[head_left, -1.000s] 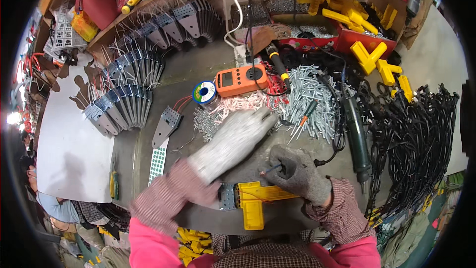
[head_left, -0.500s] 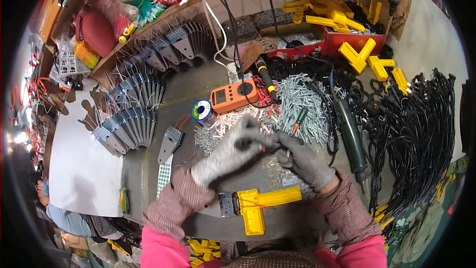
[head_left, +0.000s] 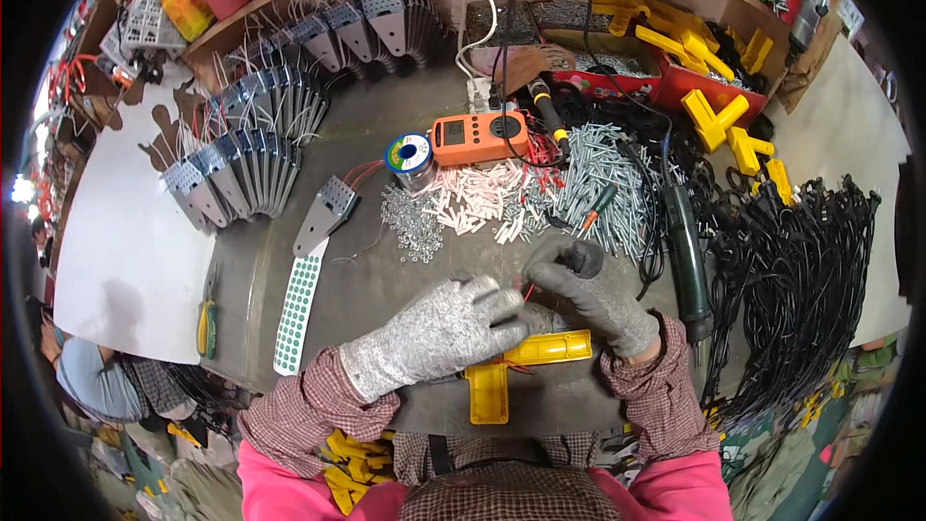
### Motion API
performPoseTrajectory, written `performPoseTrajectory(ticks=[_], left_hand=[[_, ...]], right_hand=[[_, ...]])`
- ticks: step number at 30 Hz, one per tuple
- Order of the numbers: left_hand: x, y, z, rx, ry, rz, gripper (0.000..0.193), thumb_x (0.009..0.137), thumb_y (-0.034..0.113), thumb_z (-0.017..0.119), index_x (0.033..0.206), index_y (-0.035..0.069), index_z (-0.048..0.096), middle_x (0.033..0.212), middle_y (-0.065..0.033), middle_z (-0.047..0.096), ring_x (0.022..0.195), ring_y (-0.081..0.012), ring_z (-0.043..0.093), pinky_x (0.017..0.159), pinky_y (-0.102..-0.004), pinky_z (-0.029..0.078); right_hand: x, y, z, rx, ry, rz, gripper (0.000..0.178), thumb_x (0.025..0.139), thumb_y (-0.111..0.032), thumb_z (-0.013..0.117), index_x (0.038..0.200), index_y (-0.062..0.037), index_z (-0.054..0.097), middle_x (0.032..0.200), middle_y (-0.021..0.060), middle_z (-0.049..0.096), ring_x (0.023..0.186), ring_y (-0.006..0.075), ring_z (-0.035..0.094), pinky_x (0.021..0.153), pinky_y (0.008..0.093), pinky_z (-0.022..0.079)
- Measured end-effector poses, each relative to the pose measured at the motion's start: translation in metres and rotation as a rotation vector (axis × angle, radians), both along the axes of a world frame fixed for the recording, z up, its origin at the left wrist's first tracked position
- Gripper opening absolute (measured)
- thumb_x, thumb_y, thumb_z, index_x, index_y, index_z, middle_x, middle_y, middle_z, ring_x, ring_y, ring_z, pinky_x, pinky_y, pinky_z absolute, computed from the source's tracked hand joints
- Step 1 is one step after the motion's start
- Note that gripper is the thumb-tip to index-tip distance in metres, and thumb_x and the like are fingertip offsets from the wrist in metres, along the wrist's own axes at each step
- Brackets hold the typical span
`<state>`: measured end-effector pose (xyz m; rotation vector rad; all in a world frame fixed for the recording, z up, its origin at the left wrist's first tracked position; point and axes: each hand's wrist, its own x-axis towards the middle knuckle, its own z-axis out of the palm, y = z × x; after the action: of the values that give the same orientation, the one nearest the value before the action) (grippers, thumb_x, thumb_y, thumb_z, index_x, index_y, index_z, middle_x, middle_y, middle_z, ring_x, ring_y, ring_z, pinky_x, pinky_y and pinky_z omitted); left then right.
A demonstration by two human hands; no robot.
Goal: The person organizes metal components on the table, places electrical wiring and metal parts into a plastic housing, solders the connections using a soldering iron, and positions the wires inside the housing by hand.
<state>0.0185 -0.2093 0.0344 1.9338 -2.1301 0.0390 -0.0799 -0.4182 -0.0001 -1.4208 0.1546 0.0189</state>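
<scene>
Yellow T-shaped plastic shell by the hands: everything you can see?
The yellow T-shaped half-shell looks like molded plastic, hollow side up, with raised rims. It lies on the dark grey tabletop, one arm pointing right, another toward the picture's bottom. Thin reddish wire crosses near its junction. The left hand in a speckled grey glove hides its upper left; contact there is unclear.
</scene>
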Motion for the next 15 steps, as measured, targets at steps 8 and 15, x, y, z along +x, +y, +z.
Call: performPoseTrajectory(ticks=[8, 15], left_hand=[[-0.019, -0.006, -0.030, -0.441, 1.033, 0.627, 0.026, 0.092, 0.009, 0.058, 0.117, 0.001, 0.059, 0.105, -0.0064, 0.059, 0.095, -0.0129, 0.059, 0.085, -0.0307, 0.051], [-0.024, -0.017, -0.021, -0.458, 1.770, 0.587, 0.024, 0.094, 0.019, 0.065, 0.110, 0.000, 0.064, 0.105, -0.0070, 0.067, 0.095, -0.0122, 0.062, 0.086, -0.0282, 0.052]], right_hand=[[-0.010, 0.012, 0.003, -0.114, -0.145, -0.229, 0.019, 0.095, -0.021, 0.066, 0.092, -0.0026, 0.063, 0.087, 0.0008, 0.060, 0.077, 0.0059, 0.054, 0.070, 0.0231, 0.046], [-0.015, 0.024, 0.011, -0.149, -0.103, -0.153, 0.019, 0.096, -0.020, 0.065, 0.091, -0.0018, 0.063, 0.087, -0.0003, 0.061, 0.080, 0.0069, 0.055, 0.074, 0.0235, 0.046]])
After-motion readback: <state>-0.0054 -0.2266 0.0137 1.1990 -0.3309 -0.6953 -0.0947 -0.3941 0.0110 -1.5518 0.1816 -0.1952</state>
